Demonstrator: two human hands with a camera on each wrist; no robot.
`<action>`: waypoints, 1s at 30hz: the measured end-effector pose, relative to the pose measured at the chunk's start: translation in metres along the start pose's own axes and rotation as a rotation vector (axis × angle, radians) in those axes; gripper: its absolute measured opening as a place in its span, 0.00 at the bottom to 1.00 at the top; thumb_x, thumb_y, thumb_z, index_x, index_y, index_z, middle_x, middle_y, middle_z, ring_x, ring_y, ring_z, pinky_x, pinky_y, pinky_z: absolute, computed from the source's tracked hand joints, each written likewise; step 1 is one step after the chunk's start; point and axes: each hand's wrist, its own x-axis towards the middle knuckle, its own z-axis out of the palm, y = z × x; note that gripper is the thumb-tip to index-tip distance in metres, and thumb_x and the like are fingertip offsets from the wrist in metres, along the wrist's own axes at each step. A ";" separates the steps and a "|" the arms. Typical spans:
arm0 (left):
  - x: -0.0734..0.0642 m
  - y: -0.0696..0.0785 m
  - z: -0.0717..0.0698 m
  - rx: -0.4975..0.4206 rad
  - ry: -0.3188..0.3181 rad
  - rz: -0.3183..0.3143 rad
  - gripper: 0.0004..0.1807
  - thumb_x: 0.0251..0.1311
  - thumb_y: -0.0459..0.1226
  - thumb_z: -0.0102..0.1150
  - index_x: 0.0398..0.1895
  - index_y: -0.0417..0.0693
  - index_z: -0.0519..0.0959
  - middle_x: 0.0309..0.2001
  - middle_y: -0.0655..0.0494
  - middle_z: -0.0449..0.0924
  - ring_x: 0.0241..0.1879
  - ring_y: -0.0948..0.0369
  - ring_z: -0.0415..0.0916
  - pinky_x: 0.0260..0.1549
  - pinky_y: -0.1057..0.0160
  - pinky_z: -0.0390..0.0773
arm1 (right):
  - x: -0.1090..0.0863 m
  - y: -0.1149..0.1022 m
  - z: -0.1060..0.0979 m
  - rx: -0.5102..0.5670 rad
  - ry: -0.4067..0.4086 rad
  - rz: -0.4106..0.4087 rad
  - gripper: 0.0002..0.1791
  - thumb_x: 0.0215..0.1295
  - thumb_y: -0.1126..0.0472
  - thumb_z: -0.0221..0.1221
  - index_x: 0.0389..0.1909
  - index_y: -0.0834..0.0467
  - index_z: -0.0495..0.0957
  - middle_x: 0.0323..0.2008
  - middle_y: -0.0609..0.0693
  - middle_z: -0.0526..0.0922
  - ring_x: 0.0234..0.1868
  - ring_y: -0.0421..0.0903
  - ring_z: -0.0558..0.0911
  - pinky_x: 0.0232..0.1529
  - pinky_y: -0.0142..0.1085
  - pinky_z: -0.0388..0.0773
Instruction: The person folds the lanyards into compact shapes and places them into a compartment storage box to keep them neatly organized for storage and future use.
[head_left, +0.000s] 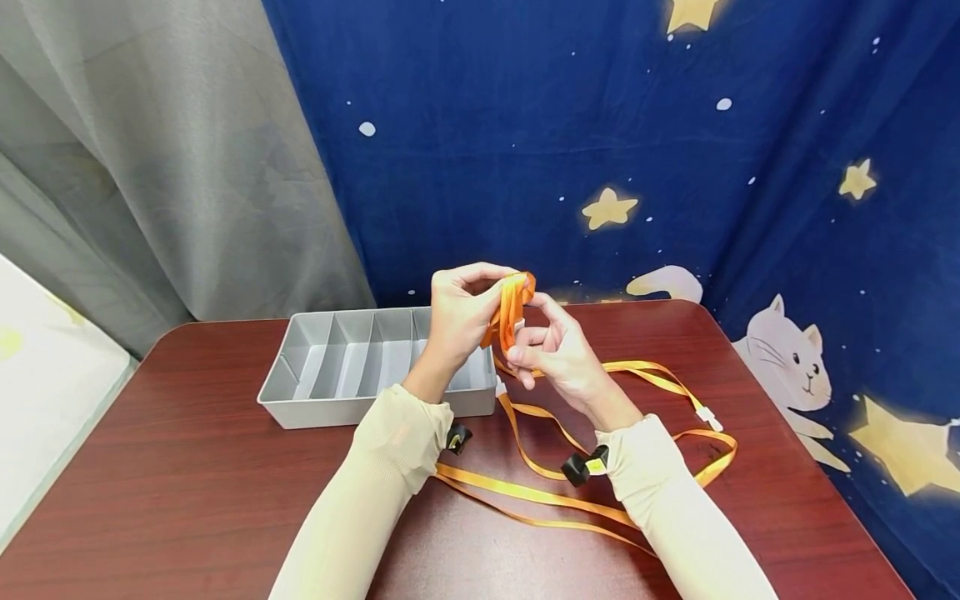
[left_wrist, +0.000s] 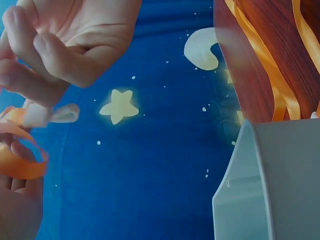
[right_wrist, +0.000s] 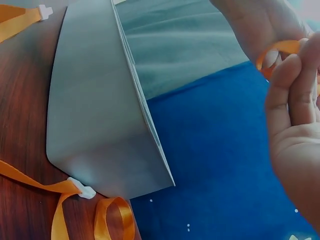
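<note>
Above the right end of the gray tray (head_left: 322,412), the left hand (head_left: 457,312) grips a folded orange lanyard (head_left: 512,304) in its fingers while the right hand (head_left: 564,360) pinches the lower end (loose orange lanyards (head_left: 540,495) lie on the table (head_left: 187,458), right of the tray and before it).

So the tray (head_left: 322,414) sat on the table (head_left: 187,475), lanyards (head_left: 525,492) in front and off to its right, curtains (head_left: 487,125) behind.
</note>
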 end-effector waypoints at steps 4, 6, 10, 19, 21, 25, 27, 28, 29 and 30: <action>0.000 -0.001 0.000 -0.008 0.008 0.010 0.05 0.57 0.26 0.68 0.35 0.29 0.85 0.32 0.43 0.86 0.29 0.56 0.84 0.31 0.62 0.84 | -0.002 0.001 0.000 0.014 -0.023 -0.002 0.34 0.59 0.62 0.70 0.62 0.56 0.64 0.22 0.52 0.81 0.14 0.46 0.76 0.23 0.32 0.77; 0.000 -0.002 0.001 -0.012 0.004 0.017 0.04 0.57 0.25 0.67 0.34 0.29 0.85 0.32 0.44 0.86 0.29 0.56 0.84 0.31 0.62 0.84 | -0.002 0.001 0.001 0.006 -0.025 0.007 0.32 0.60 0.63 0.70 0.62 0.57 0.65 0.23 0.52 0.81 0.15 0.46 0.77 0.23 0.32 0.78; 0.000 -0.004 0.002 -0.025 -0.011 0.033 0.04 0.57 0.25 0.67 0.34 0.29 0.86 0.32 0.43 0.87 0.30 0.55 0.85 0.33 0.60 0.84 | 0.000 0.003 0.003 -0.027 -0.011 0.035 0.26 0.62 0.65 0.68 0.59 0.61 0.70 0.25 0.53 0.81 0.16 0.45 0.77 0.24 0.32 0.79; 0.001 -0.006 0.001 -0.060 -0.016 0.052 0.04 0.58 0.23 0.65 0.34 0.27 0.85 0.32 0.40 0.86 0.30 0.56 0.86 0.35 0.58 0.85 | 0.003 0.005 0.009 -0.133 0.038 0.071 0.13 0.65 0.69 0.63 0.49 0.68 0.76 0.24 0.54 0.81 0.16 0.45 0.76 0.24 0.33 0.80; 0.001 -0.006 0.001 -0.064 -0.022 0.055 0.04 0.58 0.23 0.65 0.34 0.27 0.85 0.32 0.40 0.86 0.30 0.56 0.86 0.35 0.58 0.85 | 0.003 0.005 0.010 -0.150 0.034 0.069 0.12 0.65 0.69 0.62 0.47 0.69 0.76 0.24 0.54 0.81 0.16 0.45 0.77 0.24 0.33 0.79; 0.001 -0.006 0.000 -0.066 -0.030 0.062 0.03 0.57 0.22 0.65 0.34 0.26 0.85 0.32 0.41 0.86 0.30 0.55 0.86 0.34 0.58 0.85 | 0.004 0.006 0.012 -0.175 0.029 0.068 0.09 0.66 0.69 0.62 0.43 0.69 0.78 0.23 0.53 0.81 0.16 0.45 0.77 0.24 0.34 0.79; 0.001 -0.006 0.000 -0.060 -0.030 0.064 0.03 0.57 0.22 0.66 0.33 0.26 0.85 0.32 0.41 0.86 0.30 0.55 0.86 0.34 0.58 0.85 | 0.004 0.006 0.012 -0.181 0.032 0.072 0.09 0.66 0.69 0.62 0.43 0.70 0.78 0.23 0.53 0.81 0.16 0.45 0.76 0.25 0.34 0.80; 0.001 -0.006 -0.001 -0.054 -0.030 0.063 0.03 0.57 0.22 0.66 0.33 0.27 0.85 0.32 0.41 0.86 0.30 0.56 0.86 0.34 0.58 0.85 | 0.004 0.006 0.012 -0.186 0.034 0.076 0.09 0.66 0.68 0.62 0.42 0.70 0.78 0.22 0.53 0.81 0.16 0.44 0.76 0.24 0.34 0.79; 0.000 -0.006 -0.001 -0.048 -0.030 0.061 0.03 0.56 0.23 0.66 0.33 0.27 0.85 0.32 0.41 0.86 0.30 0.56 0.86 0.34 0.58 0.85 | 0.004 0.006 0.012 -0.190 0.036 0.082 0.09 0.66 0.68 0.63 0.42 0.70 0.79 0.22 0.53 0.81 0.15 0.44 0.75 0.24 0.34 0.79; 0.000 -0.006 -0.001 -0.041 -0.029 0.059 0.03 0.56 0.23 0.67 0.34 0.27 0.85 0.32 0.41 0.86 0.30 0.56 0.86 0.34 0.58 0.85 | 0.004 0.006 0.012 -0.197 0.040 0.088 0.09 0.66 0.67 0.63 0.42 0.70 0.79 0.21 0.53 0.81 0.15 0.44 0.75 0.23 0.34 0.79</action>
